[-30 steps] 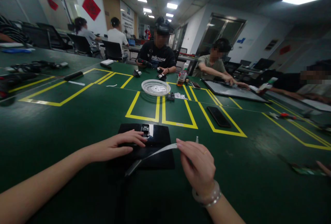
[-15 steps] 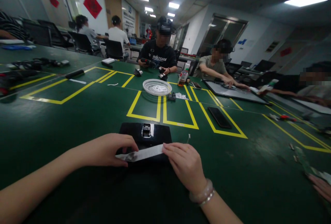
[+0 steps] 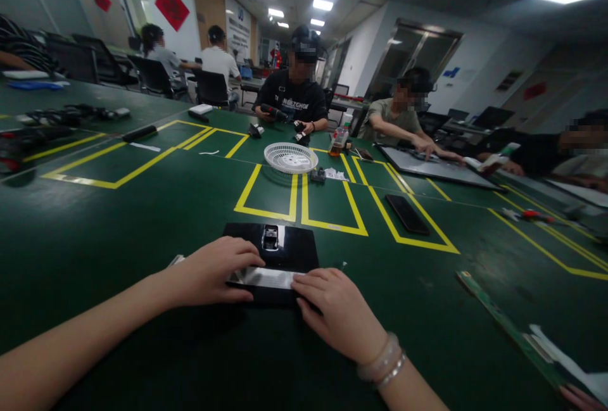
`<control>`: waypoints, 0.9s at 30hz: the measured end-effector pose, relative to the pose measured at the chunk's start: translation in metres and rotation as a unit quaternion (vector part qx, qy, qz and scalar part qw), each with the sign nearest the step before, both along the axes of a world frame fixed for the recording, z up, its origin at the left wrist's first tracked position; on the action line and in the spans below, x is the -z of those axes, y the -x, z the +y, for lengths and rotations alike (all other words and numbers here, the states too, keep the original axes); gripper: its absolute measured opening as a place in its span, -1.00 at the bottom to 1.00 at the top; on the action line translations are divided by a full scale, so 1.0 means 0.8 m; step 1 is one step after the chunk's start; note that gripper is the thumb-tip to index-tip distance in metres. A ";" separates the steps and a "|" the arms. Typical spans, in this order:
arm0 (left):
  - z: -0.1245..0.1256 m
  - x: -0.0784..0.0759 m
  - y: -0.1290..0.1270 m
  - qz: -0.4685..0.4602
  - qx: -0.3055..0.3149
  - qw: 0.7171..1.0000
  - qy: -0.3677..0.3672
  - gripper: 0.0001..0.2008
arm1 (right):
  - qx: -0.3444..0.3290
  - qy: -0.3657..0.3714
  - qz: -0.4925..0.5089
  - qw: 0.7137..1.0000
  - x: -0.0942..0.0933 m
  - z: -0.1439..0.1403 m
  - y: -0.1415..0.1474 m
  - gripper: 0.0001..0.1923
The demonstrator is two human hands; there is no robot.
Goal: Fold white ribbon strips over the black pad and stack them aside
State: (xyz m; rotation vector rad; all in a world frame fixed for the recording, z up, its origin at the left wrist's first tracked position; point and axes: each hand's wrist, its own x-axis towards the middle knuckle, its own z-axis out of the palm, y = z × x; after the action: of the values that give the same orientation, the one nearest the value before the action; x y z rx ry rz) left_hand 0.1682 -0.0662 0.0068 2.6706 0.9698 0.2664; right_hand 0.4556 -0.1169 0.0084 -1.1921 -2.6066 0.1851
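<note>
Two bare hands rest on a flat black panel that lies on the green bench, close to the person. A thin white strip lies across the near part of the panel. The left hand sits at the 9 o'clock end of the strip, its fingers spread flat and pressing down on it. The right hand sits at the 3 o'clock end, its fingers also flat, tips touching the strip. Neither hand is closed around anything. A pale bracelet is on the right wrist.

A small dark square part sits on the panel at 12 o'clock from the strip.

Farther off at 12 o'clock, a round white basket stands on the yellow lines. A black phone lies at 2 o'clock, well apart from the hands. A long green board lies at 4 o'clock near the bench edge. Other people sit across the bench, busy with their own hands.
</note>
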 end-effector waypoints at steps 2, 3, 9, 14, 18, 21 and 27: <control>0.001 0.011 -0.003 0.010 -0.007 1.000 -0.029 -0.18 | -0.007 -0.007 0.015 1.000 0.003 0.002 -0.003 -0.68; 0.002 0.015 -0.004 0.023 -0.008 0.999 -0.034 -0.06 | -0.009 -0.013 0.030 0.999 0.004 0.004 -0.004 -0.68; 0.002 0.023 -0.013 0.048 -0.002 0.998 -0.038 -0.01 | 0.023 -0.081 0.120 0.989 0.004 0.008 -0.010 -0.68; 0.001 0.017 -0.021 0.022 0.006 0.998 -0.065 -0.11 | 0.024 -0.116 0.146 0.982 0.000 0.006 -0.009 -0.73; 0.008 0.009 -0.008 0.012 -0.023 0.996 -0.088 -0.20 | 0.024 -0.122 0.156 0.980 0.000 0.005 -0.011 -0.75; 0.027 0.004 0.021 0.009 -0.085 0.988 -0.132 -0.25 | 0.017 -0.118 0.155 0.981 0.003 0.006 -0.013 -0.74; 0.078 -0.003 0.116 0.068 -0.286 0.939 -0.180 -0.31 | 0.014 -0.082 0.126 0.988 0.008 0.006 -0.015 -0.74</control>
State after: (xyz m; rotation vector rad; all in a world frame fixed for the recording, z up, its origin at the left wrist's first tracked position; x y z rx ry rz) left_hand 0.0755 -0.0039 0.0094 2.6701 1.9007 0.4148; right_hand 0.4674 -0.1121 0.0020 -1.0717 -2.3359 0.1051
